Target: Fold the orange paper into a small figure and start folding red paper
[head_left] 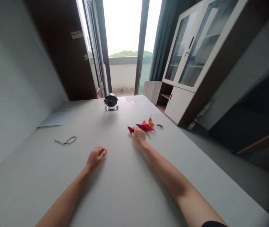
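My right hand (139, 135) reaches across the white table (117, 189), its fingers closed on a red folded-paper piece (130, 129) that pokes out to the left of the fingertips. Just beyond the knuckles lies another red folded-paper piece (145, 126) with pointed ends. Behind it stands a smaller orange folded-paper piece (151, 122). Nearer to me, my left hand (96, 157) rests on the tabletop with its fingers curled in, and nothing shows in it.
A roll of tape (160, 126) lies right of the paper pieces. A round black device on a silver stand (111, 101) is at the back. On the left are a looped black cable tie (70, 141) and a paper sheet (56, 117). A glass-door cabinet (195, 47) stands beyond the right edge.
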Tool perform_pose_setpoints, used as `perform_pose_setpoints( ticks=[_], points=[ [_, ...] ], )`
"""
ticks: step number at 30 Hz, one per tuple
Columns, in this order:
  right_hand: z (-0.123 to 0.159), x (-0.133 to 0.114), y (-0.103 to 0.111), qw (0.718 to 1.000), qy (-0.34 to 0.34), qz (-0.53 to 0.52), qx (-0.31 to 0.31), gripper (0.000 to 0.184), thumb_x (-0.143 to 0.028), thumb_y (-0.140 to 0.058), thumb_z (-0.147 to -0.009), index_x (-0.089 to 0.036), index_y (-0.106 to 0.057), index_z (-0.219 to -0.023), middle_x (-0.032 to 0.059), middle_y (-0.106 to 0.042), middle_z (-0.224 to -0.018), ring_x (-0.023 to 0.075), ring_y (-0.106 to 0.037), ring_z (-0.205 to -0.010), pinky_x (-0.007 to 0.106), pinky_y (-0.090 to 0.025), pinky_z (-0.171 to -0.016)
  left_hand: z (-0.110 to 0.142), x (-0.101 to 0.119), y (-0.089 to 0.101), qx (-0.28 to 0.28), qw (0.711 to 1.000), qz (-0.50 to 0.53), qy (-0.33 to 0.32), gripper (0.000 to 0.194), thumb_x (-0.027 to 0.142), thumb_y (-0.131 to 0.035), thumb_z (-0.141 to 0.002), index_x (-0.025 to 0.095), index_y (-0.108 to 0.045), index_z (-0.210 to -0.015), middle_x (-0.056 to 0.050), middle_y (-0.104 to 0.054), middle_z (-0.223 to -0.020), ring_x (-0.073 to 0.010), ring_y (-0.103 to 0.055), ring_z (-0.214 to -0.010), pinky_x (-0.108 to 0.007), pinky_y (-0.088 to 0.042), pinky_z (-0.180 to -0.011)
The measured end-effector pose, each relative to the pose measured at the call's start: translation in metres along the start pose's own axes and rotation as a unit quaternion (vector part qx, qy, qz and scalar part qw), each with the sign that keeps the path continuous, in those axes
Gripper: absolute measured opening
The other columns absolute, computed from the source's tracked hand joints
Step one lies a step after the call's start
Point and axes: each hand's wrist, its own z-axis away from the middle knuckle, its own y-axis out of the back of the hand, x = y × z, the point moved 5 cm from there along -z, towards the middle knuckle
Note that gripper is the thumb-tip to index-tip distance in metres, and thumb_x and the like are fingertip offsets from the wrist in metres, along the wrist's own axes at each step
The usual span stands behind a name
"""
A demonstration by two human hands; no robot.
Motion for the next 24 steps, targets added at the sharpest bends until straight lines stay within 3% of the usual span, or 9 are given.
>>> perform_pose_setpoints(
  ticks=[7,10,14,18,24],
  points=[
    [0.029,-0.068,-0.024,0.974,0.096,-0.188,-0.077,0.020,-0.023,-0.063,-0.083,-0.027,-0.072,-0.100,0.0007,-0.073,-0.098,0.0164,-0.065,-0.086,0.025,-0.045,-0.077,-0.044,-0.011,-0.019,0.029,0.995,0.008,0.098,0.029,0.040,-0.050,-0.089,0.021,-0.071,-0.088,-0.003,-0.072,-0.083,-0.0173,-0.061,-0.073,-0.026,-0.042,-0.068],
    [0.041,-0.091,-0.036,0.943,0.100,-0.302,-0.096,0.020,-0.022,-0.061,-0.085,-0.028,-0.073,-0.099,-0.0010,-0.075,-0.091,0.0155,-0.068,-0.080,0.025,-0.049,-0.076,-0.055,-0.007,-0.023,0.066,0.994,0.015,0.084,0.027,0.043,-0.054,-0.088,0.022,-0.072,-0.092,-0.005,-0.074,-0.087,-0.0188,-0.062,-0.073,-0.029,-0.043,-0.070],
    [0.048,-0.102,-0.047,0.914,0.087,-0.388,-0.084,0.020,-0.021,-0.060,-0.084,-0.026,-0.072,-0.099,-0.0004,-0.076,-0.092,0.0163,-0.071,-0.080,0.027,-0.054,-0.076,-0.052,-0.011,-0.025,0.105,0.987,0.069,0.099,0.024,0.041,-0.057,-0.088,0.022,-0.070,-0.095,-0.006,-0.074,-0.092,-0.0200,-0.065,-0.077,-0.030,-0.046,-0.074],
    [0.048,-0.106,-0.048,0.908,0.101,-0.402,-0.061,0.019,-0.021,-0.058,-0.084,-0.025,-0.072,-0.097,0.0012,-0.075,-0.097,0.0163,-0.070,-0.082,0.028,-0.055,-0.079,-0.048,-0.017,-0.026,0.113,0.982,0.100,0.110,0.021,0.035,-0.059,-0.087,0.022,-0.065,-0.102,-0.007,-0.073,-0.102,-0.0192,-0.067,-0.083,-0.030,-0.049,-0.078],
    [0.045,-0.108,-0.051,0.897,0.085,-0.430,-0.057,0.021,-0.018,-0.053,-0.083,-0.024,-0.069,-0.095,-0.0005,-0.075,-0.091,0.0156,-0.070,-0.078,0.026,-0.054,-0.074,-0.051,-0.019,-0.030,0.113,0.977,0.140,0.111,0.026,0.028,-0.064,-0.081,0.022,-0.058,-0.106,-0.006,-0.071,-0.102,-0.0168,-0.067,-0.079,-0.029,-0.050,-0.075]
  ],
)
